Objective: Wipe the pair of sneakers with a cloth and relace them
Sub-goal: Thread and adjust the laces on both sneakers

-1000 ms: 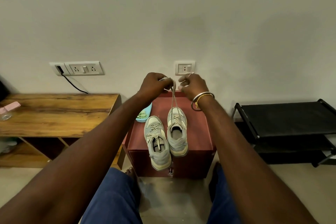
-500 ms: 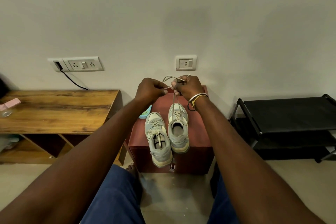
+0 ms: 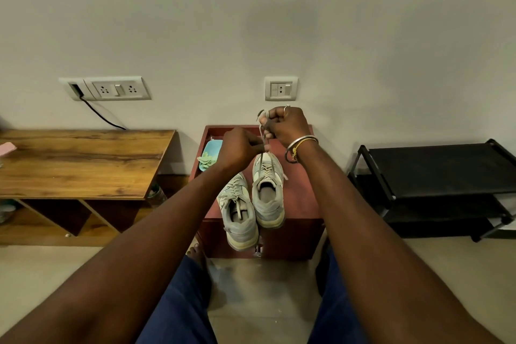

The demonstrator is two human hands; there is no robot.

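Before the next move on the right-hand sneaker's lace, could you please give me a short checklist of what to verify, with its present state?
1. Both hands grip the lace: ok. The left hand pinches it low; the right hand holds it higher.
2. Lace taut above the right sneaker: ok, it runs straight up from the eyelets.
3. Right sneaker seated on the red cabinet: ok.
4. Left sneaker stable: not ok, its heel overhangs the cabinet's front edge.
5. Lace threaded through every eyelet: cannot tell, too small.
6. Cloth within reach: ok, it lies in the blue tray beside the sneakers.
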